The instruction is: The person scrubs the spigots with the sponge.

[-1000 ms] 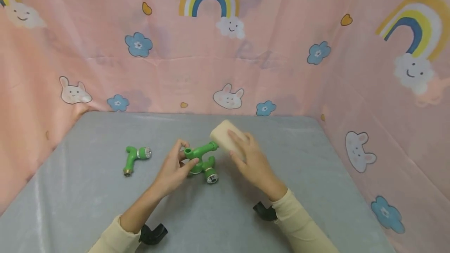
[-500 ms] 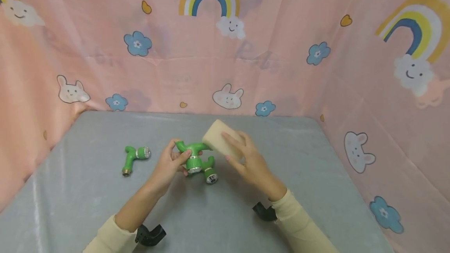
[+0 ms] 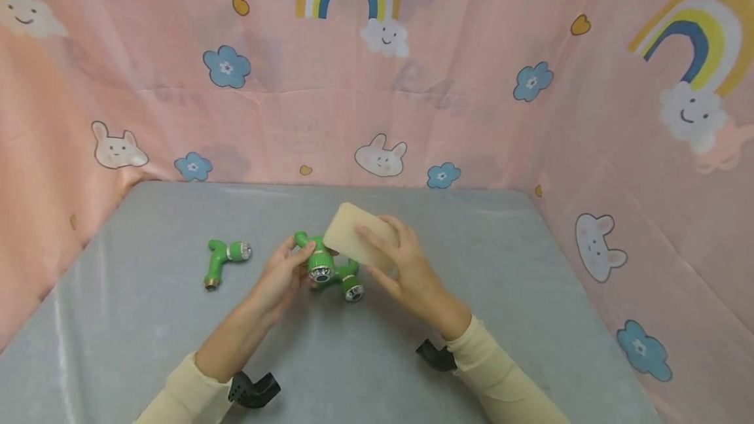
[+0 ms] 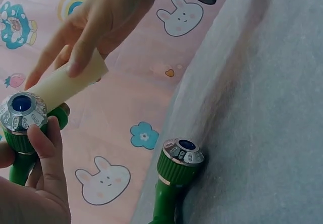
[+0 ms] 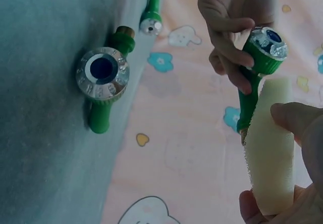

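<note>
- You've got the green tap in your left hand, fingers and thumb curled firmly round its ribbed body, and it's up off the grey table
- And over on the other side, your right hand is pinching the cream sponge, thumb on one face and fingers on the opposite one
- From the head view the sponge overlaps the tap's right side and hides that end, so whether the two touch there you can't tell
- But look at your right wrist view: there's the tap's brass end, right at the sponge's edge, a detail the head view covers up, and your left fingers show wrapping the far side of the tap
- Your left wrist view gives you the silver dial up close, blue disc in its centre, with the sponge seen narrow side on, just behind the tap
- Down on the table, a second green tap lies just below and to the right of the held one, its silver dial facing you squarely in the right wrist view
- Out to the left lies a third green tap, well apart from both hands, brass end towards you in the head view
- Behind it all hangs the pink curtain, rainbows and rabbits all over
</note>
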`<state>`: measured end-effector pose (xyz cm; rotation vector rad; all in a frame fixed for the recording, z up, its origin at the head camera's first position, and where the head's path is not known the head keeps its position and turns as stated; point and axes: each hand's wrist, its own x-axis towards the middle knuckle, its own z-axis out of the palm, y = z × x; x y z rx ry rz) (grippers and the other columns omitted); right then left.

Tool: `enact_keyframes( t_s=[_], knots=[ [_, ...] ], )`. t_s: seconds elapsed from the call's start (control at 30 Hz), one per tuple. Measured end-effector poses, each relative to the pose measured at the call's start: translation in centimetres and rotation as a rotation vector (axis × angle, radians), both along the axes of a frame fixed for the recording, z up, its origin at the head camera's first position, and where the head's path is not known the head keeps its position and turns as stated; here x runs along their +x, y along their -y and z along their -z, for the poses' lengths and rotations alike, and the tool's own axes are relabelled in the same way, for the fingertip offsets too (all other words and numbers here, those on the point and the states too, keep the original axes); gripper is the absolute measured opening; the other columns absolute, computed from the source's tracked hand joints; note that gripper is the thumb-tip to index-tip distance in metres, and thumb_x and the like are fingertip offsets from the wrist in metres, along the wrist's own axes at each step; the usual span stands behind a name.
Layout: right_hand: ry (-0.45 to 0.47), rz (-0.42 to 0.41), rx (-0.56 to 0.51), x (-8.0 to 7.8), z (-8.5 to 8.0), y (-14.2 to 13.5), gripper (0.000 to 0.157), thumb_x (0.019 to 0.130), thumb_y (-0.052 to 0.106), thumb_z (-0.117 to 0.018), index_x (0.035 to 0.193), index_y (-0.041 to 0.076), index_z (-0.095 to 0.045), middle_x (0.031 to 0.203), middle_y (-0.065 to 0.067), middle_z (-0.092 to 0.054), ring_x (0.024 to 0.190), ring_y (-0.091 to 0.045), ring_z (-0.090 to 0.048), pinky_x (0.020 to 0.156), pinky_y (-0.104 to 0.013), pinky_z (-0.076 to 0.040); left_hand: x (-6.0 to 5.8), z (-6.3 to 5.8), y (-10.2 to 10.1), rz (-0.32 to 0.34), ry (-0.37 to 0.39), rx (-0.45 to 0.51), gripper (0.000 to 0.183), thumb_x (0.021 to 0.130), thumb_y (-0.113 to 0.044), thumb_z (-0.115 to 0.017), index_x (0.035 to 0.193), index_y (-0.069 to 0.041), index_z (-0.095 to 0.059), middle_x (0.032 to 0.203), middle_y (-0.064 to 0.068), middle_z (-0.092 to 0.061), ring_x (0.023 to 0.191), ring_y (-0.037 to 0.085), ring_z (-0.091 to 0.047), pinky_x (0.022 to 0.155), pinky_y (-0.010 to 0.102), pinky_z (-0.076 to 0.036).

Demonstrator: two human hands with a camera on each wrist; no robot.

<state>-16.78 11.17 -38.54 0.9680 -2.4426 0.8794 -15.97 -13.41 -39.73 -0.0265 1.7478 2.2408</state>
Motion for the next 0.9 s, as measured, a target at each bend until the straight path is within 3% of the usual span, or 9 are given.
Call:
enact_keyframes(
  t_s=[0.13, 0.47, 0.67, 0.77, 0.9],
  knots=[
    [0.01, 0.035, -0.018, -0.2, 0.1, 0.0, 0.062, 0.087, 0.008, -0.079, 0.144, 0.019, -0.057, 0.147, -0.023, -0.042, 0.131, -0.046, -0.043, 0.097, -0.061, -0.052, -0.2, -0.1, -0.1, 0.004, 0.003, 0.023, 0.025, 0.11, -0.026, -0.041, 0.129, -0.01, -0.042, 0.099, -0.01, -0.076, 0.073, 0.004, -0.062, 0.062, 0.018, -0.048],
    [0.018, 0.144, -0.04, -1.2, -0.5, -1.6, 0.065, 0.09, 0.008, -0.075, 0.149, 0.017, -0.051, 0.145, -0.026, -0.043, 0.127, -0.045, -0.045, 0.089, -0.057, -0.055, -0.5, 0.1, 0.3, -0.041, 0.034, 0.021, 0.017, 0.11, -0.03, -0.04, 0.117, -0.015, -0.044, 0.094, -0.013, -0.077, 0.071, 0.002, -0.061, 0.063, 0.018, -0.047],
    [-0.059, 0.06, 0.019, -0.8, -0.4, -0.9, 0.069, 0.092, 0.017, -0.073, 0.154, 0.016, -0.042, 0.145, -0.024, -0.045, 0.123, -0.043, -0.049, 0.094, -0.056, -0.05, -0.5, 0.1, 0.4, -0.026, 0.028, 0.115, 0.021, 0.111, -0.03, -0.038, 0.12, -0.013, -0.046, 0.097, -0.01, -0.078, 0.067, 0.001, -0.063, 0.059, 0.016, -0.051],
    [-0.068, 0.026, 0.05, -0.5, -0.1, -0.4, 0.067, 0.09, 0.015, -0.076, 0.151, 0.019, -0.046, 0.144, -0.023, -0.046, 0.123, -0.043, -0.049, 0.096, -0.056, -0.051, -0.3, 0.0, 0.5, 0.004, 0.045, 0.165, 0.027, 0.112, -0.029, -0.036, 0.127, -0.01, -0.047, 0.098, -0.008, -0.077, 0.069, 0.001, -0.065, 0.058, 0.015, -0.051],
    [-0.051, 0.043, 0.021, -0.5, 0.2, -0.2, 0.069, 0.085, 0.007, -0.081, 0.146, 0.021, -0.052, 0.143, -0.023, -0.046, 0.125, -0.044, -0.048, 0.095, -0.057, -0.054, -0.2, -0.2, 0.5, 0.04, 0.073, 0.211, 0.028, 0.111, -0.03, -0.036, 0.13, -0.01, -0.045, 0.097, -0.008, -0.078, 0.069, 0.001, -0.066, 0.057, 0.013, -0.05]
  ],
)
